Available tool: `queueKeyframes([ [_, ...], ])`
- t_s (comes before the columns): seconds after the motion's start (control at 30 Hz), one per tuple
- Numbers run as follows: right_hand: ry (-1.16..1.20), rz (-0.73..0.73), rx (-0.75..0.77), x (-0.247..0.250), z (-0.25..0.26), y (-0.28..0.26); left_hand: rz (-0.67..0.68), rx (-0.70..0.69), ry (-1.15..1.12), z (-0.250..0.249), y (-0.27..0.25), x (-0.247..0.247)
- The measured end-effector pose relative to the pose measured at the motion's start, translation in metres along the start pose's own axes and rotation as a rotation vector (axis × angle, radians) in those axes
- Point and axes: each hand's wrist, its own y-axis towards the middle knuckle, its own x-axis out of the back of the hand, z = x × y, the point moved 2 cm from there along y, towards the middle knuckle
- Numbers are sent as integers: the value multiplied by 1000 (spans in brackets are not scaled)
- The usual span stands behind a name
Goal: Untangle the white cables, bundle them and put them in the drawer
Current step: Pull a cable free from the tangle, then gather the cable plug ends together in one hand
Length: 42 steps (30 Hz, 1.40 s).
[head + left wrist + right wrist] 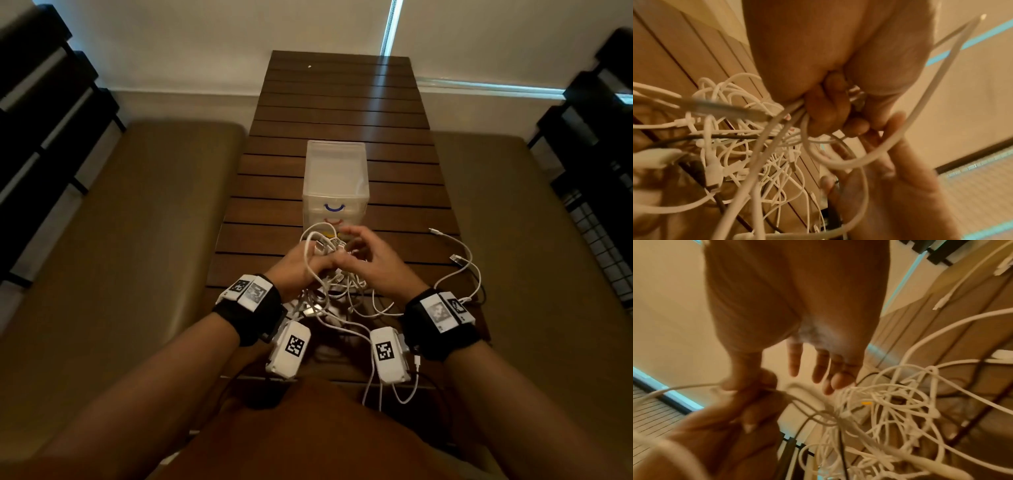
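A tangle of white cables [337,287] lies on the slatted wooden table [339,102], just in front of a translucent drawer unit [335,178] with blue and red handles. My left hand [301,265] holds part of the tangle lifted. In the left wrist view its fingers [830,110] curl round several strands, and the rest of the cables [735,146] hang below. My right hand [368,255] hovers right beside it with fingers [818,368] straight and spread above the cables [890,402]. Its thumb sits near a strand by the left hand.
One loose white cable [471,260] trails off to the right of the table, its plug ends lying flat. Cushioned benches [154,222] flank the table on both sides. The drawers look closed. Bare slats stretch behind the drawer unit.
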Motion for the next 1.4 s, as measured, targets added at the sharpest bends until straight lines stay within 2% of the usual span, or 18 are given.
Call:
queueKeyframes([
  [0.07,-15,180,-66,-7,-13,5,8,-1,-78,0,-5,7],
  [0.13,-222,356,-89,-17,-26,9,-12,-17,-171,5,-9,19],
  [0.2,-447,413,-196,-24,-44,13,-40,-24,-248,11,-13,35],
  [0.3,-489,383,-307,-28,-62,14,-207,-17,-347,14,-19,57],
  [0.4,-520,348,-329,-20,-66,14,-281,-60,-498,19,-28,76],
  [0.53,-600,348,-359,-2,-67,12,-207,-142,-714,22,-40,85],
  [0.67,-598,223,-256,10,-48,8,-153,-165,-765,9,-42,74],
  [0.77,-412,102,-89,2,-24,5,-110,-146,-700,-7,-39,58],
  [0.93,-313,100,134,-26,2,-1,12,-164,-605,-26,-30,37],
  [1.07,-399,27,72,-18,-5,6,4,-200,-635,-33,-29,31],
  [1.1,-402,25,87,-15,-1,5,-12,-193,-585,-30,-27,30],
  [1.2,-242,23,171,-6,22,1,18,-192,-233,-16,-18,20],
  [1.27,-154,-5,202,0,39,-1,-19,-179,-165,-13,-13,9],
  [1.33,-78,-84,226,7,53,-2,-115,-176,-56,-11,-7,2],
  [1.4,1,-150,258,13,64,-5,-107,-161,69,-6,0,-3],
])
